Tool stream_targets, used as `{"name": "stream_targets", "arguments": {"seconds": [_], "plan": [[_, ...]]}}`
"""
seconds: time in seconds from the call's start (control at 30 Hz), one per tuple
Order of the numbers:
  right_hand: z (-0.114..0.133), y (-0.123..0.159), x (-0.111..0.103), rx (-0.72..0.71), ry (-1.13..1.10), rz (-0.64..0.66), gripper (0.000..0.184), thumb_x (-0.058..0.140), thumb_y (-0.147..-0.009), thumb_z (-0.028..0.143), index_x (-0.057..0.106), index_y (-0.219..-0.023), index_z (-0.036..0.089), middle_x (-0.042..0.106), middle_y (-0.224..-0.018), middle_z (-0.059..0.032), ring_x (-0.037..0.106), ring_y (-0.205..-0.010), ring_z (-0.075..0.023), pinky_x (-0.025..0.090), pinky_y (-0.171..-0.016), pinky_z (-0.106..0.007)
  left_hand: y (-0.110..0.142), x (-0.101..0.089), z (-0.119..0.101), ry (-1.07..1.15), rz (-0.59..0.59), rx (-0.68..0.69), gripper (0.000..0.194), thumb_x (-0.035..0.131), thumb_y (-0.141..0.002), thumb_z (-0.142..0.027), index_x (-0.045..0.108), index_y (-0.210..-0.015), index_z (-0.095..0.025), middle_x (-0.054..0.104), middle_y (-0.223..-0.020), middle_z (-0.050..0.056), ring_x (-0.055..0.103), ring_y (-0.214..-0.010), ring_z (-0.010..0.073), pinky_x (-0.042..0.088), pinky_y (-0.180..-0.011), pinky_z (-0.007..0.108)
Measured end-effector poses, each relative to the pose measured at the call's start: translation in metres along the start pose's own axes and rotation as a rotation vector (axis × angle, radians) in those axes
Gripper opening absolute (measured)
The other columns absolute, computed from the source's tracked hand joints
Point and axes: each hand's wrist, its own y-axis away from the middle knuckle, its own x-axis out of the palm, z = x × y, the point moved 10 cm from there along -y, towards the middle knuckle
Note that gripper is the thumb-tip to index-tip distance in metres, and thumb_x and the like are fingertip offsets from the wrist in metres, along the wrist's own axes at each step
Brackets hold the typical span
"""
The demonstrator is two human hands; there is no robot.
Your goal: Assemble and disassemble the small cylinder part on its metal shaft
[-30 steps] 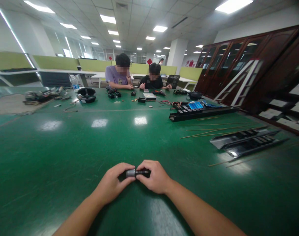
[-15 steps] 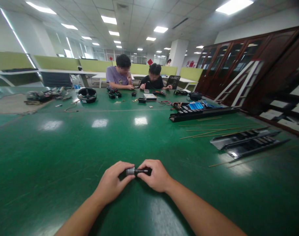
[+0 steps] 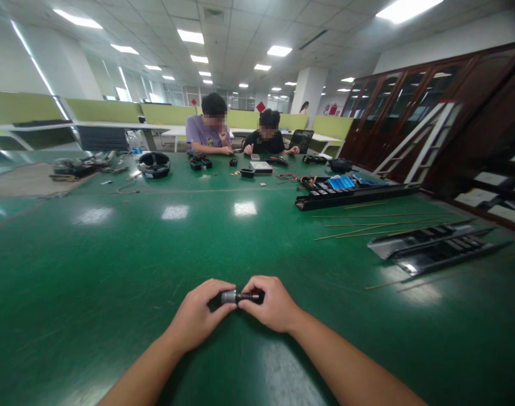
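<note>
Low over the green table (image 3: 155,316), a small cylindrical part with a silver body (image 3: 229,296) and a thin dark ribbed shaft (image 3: 247,296) lies level between both hands. My left hand (image 3: 200,309) is closed, its thumb and forefinger pinching the silver body from the left. On the other side my right hand (image 3: 269,304) is closed around the dark shaft, fingertips near where shaft and body meet. A light metal tip shows at the shaft's right end. The remaining fingers of both hands are mostly hidden, and I cannot tell the part's exact kind.
Black metal channels (image 3: 443,245) and thin brass-coloured rods (image 3: 362,228) lie to the right. Behind them is a long black rail (image 3: 354,197) with blue pieces. A black headset (image 3: 154,165) sits far left. Two people (image 3: 209,129) sit across the table; a ladder (image 3: 428,141) stands right.
The whole view has shifted slightly, so everything appears a little further right. Both hands keep their grip on the part, with no clear movement relative to each other.
</note>
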Motion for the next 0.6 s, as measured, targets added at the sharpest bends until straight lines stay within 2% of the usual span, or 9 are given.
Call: {"name": "stream_targets", "arguments": {"seconds": [0.6], "plan": [[-0.0011,-0.0010,-0.0047,0.021,-0.004,-0.007,0.008,0.072,-0.076,0.024,0.069,-0.081,0.019,0.068,-0.074,0.0001,0.060,-0.068,-0.0147,0.041,-0.065,-0.025,-0.0019,-0.0051,-0.0014,0.026,-0.023,0.000,0.025,0.066,-0.087,-0.032,0.063,-0.111,-0.026,0.067,-0.105,0.003,0.062,-0.099,0.0185,0.049,-0.089,0.032]]}}
